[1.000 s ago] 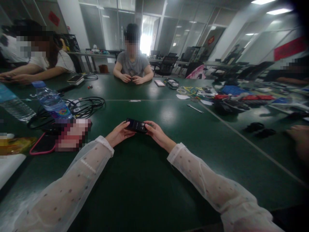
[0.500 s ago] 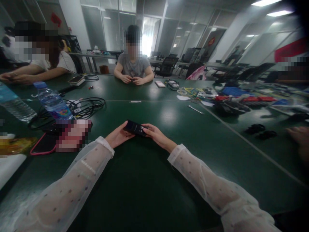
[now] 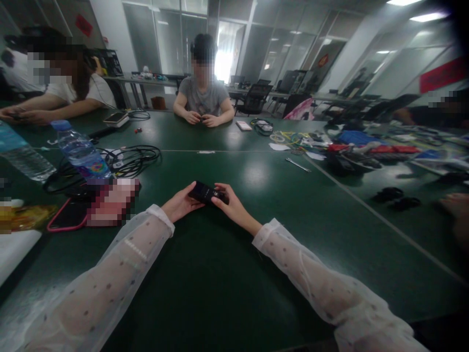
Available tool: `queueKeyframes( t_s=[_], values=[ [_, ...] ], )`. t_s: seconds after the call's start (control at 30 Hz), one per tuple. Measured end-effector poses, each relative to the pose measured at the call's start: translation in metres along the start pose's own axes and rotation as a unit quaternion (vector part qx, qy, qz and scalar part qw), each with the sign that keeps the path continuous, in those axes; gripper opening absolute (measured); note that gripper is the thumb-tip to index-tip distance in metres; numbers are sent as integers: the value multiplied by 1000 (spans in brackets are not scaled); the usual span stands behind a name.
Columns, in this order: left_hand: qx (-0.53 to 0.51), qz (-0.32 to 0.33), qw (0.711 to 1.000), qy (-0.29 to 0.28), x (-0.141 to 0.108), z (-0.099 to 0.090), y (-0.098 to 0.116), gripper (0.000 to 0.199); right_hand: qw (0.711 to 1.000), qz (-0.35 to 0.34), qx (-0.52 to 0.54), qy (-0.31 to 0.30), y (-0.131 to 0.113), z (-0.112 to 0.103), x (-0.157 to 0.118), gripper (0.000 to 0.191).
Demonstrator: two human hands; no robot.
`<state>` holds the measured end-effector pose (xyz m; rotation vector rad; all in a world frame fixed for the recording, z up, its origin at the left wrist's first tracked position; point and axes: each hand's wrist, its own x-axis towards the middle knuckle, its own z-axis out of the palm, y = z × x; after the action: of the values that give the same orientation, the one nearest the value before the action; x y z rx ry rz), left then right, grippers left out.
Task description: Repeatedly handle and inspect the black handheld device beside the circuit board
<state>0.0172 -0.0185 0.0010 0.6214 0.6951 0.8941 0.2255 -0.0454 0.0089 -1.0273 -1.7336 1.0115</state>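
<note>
A small black handheld device (image 3: 202,191) with a dark face and a few light marks near its right end is held just above the green table. My left hand (image 3: 180,204) is closed round its left end, thumb along the upper edge and fingers beneath. From the right, my right hand (image 3: 234,205) grips the other end, its thumb lying on the face by the light marks and its index finger at the far edge. The device's underside and some of my fingertips are hidden.
To the left are a pink-edged phone (image 3: 68,215), a water bottle (image 3: 78,151) and coiled black cables (image 3: 137,159). A wrench (image 3: 298,165) lies ahead to the right, near a heap of cables and tools (image 3: 361,142). A person (image 3: 203,100) sits across the table (image 3: 227,274).
My right hand has shifted slightly left, and its thumb now reaches farther over the device's face. My left hand keeps its hold. The view has tilted very slightly.
</note>
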Motion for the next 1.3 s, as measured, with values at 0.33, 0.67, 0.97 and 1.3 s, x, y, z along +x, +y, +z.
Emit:
queueKeyframes(
  t_s=[0.33,0.67,0.97,1.3],
  values=[
    [4,-14,1000,-15,1,-2,0,45,990,-75,-120,-14,3,2,-4,50],
    [5,-4,1000,-20,-2,1,2,39,987,-87,-138,-10,3,3,-4,52],
    [-1,3,1000,-14,-4,3,2,38,986,-88,-139,-13,1,1,-5,50],
    [-2,22,1000,-10,-3,3,0,31,981,-105,-162,4,5,2,-3,49]
  ],
)
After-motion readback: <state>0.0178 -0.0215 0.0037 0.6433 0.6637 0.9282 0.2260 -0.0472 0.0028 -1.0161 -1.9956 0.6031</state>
